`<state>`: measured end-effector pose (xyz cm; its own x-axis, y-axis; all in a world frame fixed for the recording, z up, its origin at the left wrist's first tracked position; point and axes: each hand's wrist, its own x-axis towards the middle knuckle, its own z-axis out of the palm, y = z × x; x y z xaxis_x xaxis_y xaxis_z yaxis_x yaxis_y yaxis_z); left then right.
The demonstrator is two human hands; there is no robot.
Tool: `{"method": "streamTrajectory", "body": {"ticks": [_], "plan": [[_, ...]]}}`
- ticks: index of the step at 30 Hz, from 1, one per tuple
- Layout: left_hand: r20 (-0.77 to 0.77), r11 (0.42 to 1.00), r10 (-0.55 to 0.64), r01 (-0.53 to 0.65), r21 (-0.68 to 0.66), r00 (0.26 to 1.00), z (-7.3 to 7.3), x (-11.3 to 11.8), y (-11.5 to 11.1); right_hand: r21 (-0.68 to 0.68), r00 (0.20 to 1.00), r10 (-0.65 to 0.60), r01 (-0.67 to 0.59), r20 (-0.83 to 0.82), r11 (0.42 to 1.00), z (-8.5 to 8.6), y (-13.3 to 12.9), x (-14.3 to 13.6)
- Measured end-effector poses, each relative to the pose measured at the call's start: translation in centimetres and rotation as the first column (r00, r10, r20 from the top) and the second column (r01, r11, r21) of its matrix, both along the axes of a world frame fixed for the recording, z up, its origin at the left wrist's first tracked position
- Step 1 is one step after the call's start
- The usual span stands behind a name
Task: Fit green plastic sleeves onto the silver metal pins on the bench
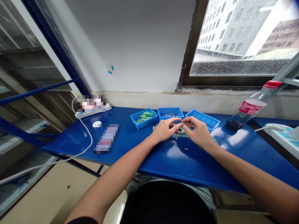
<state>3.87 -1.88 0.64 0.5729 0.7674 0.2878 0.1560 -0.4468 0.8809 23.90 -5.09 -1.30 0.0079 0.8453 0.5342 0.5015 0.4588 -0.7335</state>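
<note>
Both hands meet above the blue table, in front of the blue trays. My left hand (165,129) has its thumb and fingertips pinched together on something too small to make out. My right hand (198,130) touches it at the fingertips, its fingers also pinched, and what they hold is hidden. Below the hands lie greenish clear pieces (182,133), partly covered by them. A small screw (186,149) rests on the table nearer to me. Behind my left hand, a blue tray (170,109) holds metal screws or pins.
On the blue table (130,146) stand a tray of green packets (145,117), a right-hand blue tray (207,119) and a cola bottle (251,107). A white cable (90,137) crosses the left side, near a power strip (94,110) and a white round object (97,124).
</note>
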Motion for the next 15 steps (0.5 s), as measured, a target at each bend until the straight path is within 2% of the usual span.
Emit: {"method": "streamTrajectory", "body": {"ticks": [7,11,15], "plan": [[-0.004,0.99,0.083,-0.082,0.113,0.997,0.1,-0.2,0.3,0.073,0.992,-0.011,0.002,0.127,0.997,0.1,0.1,0.2],[0.051,0.989,0.104,-0.109,0.1,0.993,-0.2,-0.1,0.6,0.063,0.991,0.049,-0.058,0.125,0.996,0.0,0.1,0.2],[0.082,0.987,0.115,-0.123,0.099,0.99,-0.6,-0.2,1.1,0.037,0.993,0.053,-0.057,0.106,0.998,0.1,-0.1,0.0]]}}
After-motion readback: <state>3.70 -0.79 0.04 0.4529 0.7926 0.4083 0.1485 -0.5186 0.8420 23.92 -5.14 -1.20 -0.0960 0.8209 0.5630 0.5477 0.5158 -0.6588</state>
